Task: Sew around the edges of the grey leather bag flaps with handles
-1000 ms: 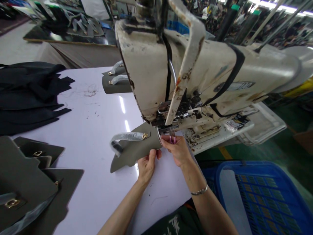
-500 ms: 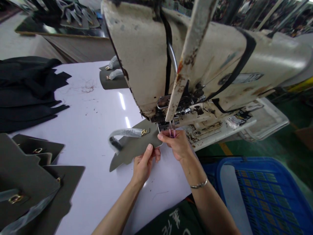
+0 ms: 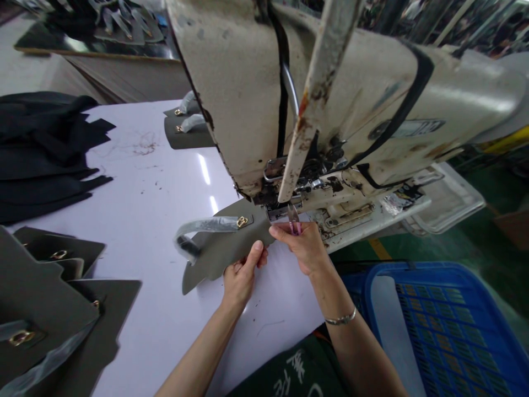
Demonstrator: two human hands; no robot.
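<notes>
A grey bag panel point(image 3: 225, 248) lies partly under the needle area of a worn cream sewing machine point(image 3: 231, 82). On it is a plastic-wrapped handle point(image 3: 206, 224) fixed with a gold ring. My left hand point(image 3: 242, 278) grips the panel's near edge, thumb on top and fingers beneath. Small thread snips point(image 3: 295, 225) with pink grips sit in my closed right hand point(image 3: 308, 251), their blades pointing up by the machine foot. My right thumb and fingertips are at the panel's right edge; whether they pinch it I cannot tell.
More grey panels with gold rings point(image 3: 103, 325) are stacked at the left front. Dark fabric pieces point(image 3: 41, 149) lie behind them. Two wrapped handles rest on a grey piece point(image 3: 185, 138) beyond the machine head. A blue basket point(image 3: 454, 270) stands at lower right.
My right hand has shifted slightly right, and the snips' blades have tilted. My left hand has turned a little with its thumb moving right along the panel; its hold remains.
</notes>
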